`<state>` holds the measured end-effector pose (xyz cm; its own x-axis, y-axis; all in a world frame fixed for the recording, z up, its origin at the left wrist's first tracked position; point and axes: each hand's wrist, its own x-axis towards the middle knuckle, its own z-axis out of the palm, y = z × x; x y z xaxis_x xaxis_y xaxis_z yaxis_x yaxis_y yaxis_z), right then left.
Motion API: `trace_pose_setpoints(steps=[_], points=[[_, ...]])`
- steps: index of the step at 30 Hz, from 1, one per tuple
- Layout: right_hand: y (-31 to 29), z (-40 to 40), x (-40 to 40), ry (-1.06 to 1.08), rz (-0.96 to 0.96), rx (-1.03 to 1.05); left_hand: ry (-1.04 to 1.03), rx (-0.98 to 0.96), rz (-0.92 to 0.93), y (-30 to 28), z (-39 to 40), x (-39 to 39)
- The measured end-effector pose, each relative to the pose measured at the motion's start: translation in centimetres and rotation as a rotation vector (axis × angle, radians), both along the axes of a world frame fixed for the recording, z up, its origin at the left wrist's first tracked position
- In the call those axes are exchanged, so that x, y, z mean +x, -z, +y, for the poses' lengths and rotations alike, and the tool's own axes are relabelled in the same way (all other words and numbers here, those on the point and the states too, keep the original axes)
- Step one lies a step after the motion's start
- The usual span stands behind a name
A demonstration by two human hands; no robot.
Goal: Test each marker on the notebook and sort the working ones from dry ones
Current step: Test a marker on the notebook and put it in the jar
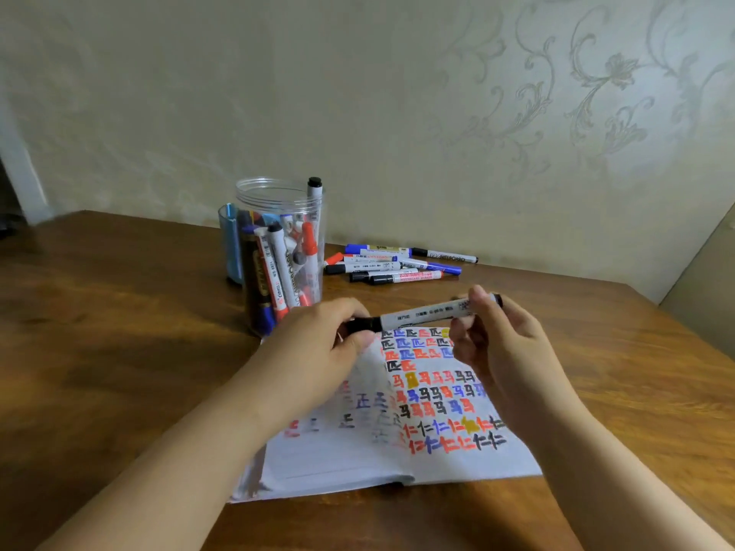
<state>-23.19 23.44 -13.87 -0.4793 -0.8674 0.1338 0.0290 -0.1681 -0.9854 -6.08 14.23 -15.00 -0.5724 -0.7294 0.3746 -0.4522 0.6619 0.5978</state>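
- Right now a black-capped marker (421, 314) is held level across the middle of the frame, above the top edge of the open notebook (397, 455)
- Its black cap (360, 324) is pinched in the curled fingers of the left hand (318, 347), left of centre
- At the other end, the right hand (501, 344) grips the white barrel near its tail between thumb and fingertips
- Cap and barrel look joined, so my reading is that the step in hand is either pulling the cap off for a test or pressing it back on after one; a single view cannot settle which
- Rows of red, blue, black and yellow test marks fill the upper and middle part of the right-hand page, with fainter marks on the left page, so the task seems well along
- A clear plastic jar (278, 240) in the upper middle of the frame, left of centre, holds many markers standing upright
- To its right, a loose pile of markers (397, 264) lies flat on the wooden table (119, 312), near the wall
- Which group is working and which is dry cannot be told from here
- If the cap is coming off, the next move calls for a straight pull apart, then a stroke on a bare patch low on the page
- If it is going on, it needs a firm push, then placing in the proper group
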Motion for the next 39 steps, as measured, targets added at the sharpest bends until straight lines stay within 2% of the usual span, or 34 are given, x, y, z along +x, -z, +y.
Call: trace_pose_setpoints(steps=[2, 5, 10, 13, 16, 20, 22, 25, 27, 29, 31, 34, 39], points=[[-1.2, -1.0, 0.8, -0.017, 0.140, -0.057, -0.043, -0.035, 0.047, -0.3, -0.6, 1.6], [-4.3, -3.4, 2.1, 0.022, 0.323, -0.252, -0.161, -0.055, 0.098, -0.7, -1.5, 4.2], [-10.3, -8.3, 4.7, 0.148, 0.642, -0.453, -0.232, -0.108, 0.037, -1.1, -2.5, 6.8], [-11.5, -11.8, 5.9, 0.183, 0.855, -0.386, -0.226, -0.094, -0.004, -1.1, -2.6, 7.4], [-11.0, -14.8, 6.6, 0.189, 1.140, -0.164, -0.234, -0.076, -0.011, -0.9, -2.7, 7.9], [-9.7, -16.0, 7.3, 0.072, 1.472, 0.092, -0.224, -0.045, -0.028, -0.3, -2.7, 8.4], [-9.2, -16.0, 7.3, 0.022, 1.478, 0.172, -0.216, -0.043, -0.029, -0.1, -2.8, 8.4], [-8.6, -16.1, 6.8, -0.063, 1.330, 0.247, -0.195, -0.033, -0.039, 0.1, -2.8, 8.0], [-8.0, -16.1, 6.0, -0.049, 1.259, 0.177, -0.157, -0.020, -0.043, 0.1, -2.8, 7.4], [-7.6, -15.7, 4.6, 0.022, 1.110, 0.026, -0.109, 0.003, -0.042, 0.1, -2.7, 6.3], [-7.0, -15.0, 2.5, 0.106, 0.986, -0.040, -0.069, 0.019, -0.028, 0.0, -2.8, 4.9], [-4.9, -13.8, -1.3, 0.166, 1.064, 0.125, -0.014, -0.005, -0.013, 0.3, -3.2, 2.2], [0.1, -13.2, -6.1, 0.091, 1.256, 0.461, 0.005, -0.086, -0.003, 1.8, -4.6, -2.2]])
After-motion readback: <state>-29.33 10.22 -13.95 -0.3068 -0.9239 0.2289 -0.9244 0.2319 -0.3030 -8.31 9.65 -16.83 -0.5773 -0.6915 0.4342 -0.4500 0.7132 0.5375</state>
